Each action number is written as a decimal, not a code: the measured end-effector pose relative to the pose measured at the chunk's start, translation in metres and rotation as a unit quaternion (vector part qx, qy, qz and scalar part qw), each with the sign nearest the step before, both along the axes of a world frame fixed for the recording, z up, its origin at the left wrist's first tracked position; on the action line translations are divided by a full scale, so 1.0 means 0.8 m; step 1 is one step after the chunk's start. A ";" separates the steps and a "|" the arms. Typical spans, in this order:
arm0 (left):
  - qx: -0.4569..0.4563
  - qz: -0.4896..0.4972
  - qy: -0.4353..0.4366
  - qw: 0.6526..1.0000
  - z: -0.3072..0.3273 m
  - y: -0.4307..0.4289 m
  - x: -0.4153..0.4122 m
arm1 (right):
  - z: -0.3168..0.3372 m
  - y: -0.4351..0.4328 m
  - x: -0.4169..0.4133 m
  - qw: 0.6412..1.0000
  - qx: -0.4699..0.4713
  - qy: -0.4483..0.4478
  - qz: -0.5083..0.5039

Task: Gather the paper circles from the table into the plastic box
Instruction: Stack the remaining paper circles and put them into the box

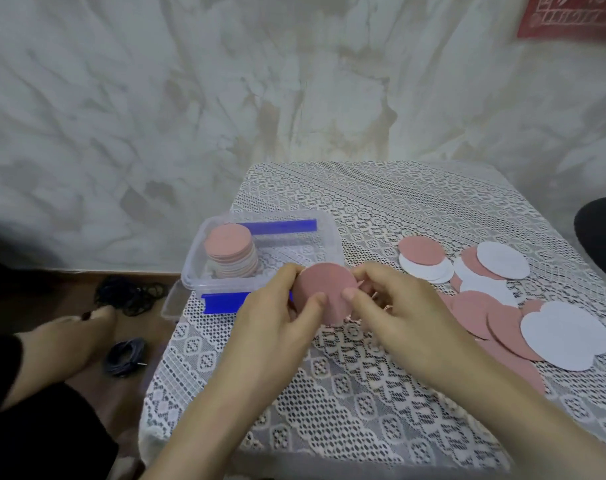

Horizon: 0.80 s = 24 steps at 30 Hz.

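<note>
plastic box (324, 233) seen left of centre frame, a pink stack (229, 250) already inside | left hand (277, 317) nearer it, fingers pinched on a pink paper circle (324, 289) at mid-frame | right hand (395, 306) pinched on its other edge | loose circles (495, 299) spread right on the worktop (363, 393) | box judged up-left of the held circle

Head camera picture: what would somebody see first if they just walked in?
First, the two hands in the middle, left hand and right hand, pinching a pink paper circle between them above the lace tablecloth. Next, the clear plastic box with blue clips at the table's left edge, holding a stack of pink circles. On the right lie loose pink and white circles, overlapping.
</note>
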<state>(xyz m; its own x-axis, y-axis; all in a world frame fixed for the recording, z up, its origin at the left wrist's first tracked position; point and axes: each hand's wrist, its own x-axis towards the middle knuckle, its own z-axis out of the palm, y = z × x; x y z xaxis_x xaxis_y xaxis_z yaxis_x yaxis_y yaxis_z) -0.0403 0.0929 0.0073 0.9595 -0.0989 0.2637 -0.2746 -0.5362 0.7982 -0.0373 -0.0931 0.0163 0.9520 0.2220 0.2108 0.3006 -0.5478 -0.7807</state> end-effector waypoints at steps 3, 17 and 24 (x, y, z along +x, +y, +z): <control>0.013 0.029 -0.003 1.000 0.006 0.024 0.006 | 0.006 0.023 0.015 1.000 0.017 0.012 0.013; 0.058 0.183 -0.022 0.981 0.026 0.101 0.037 | 0.033 0.096 0.101 0.991 0.061 0.100 0.064; 0.130 0.217 0.012 0.967 0.028 0.125 0.055 | 0.032 0.133 0.148 0.990 0.040 0.120 0.063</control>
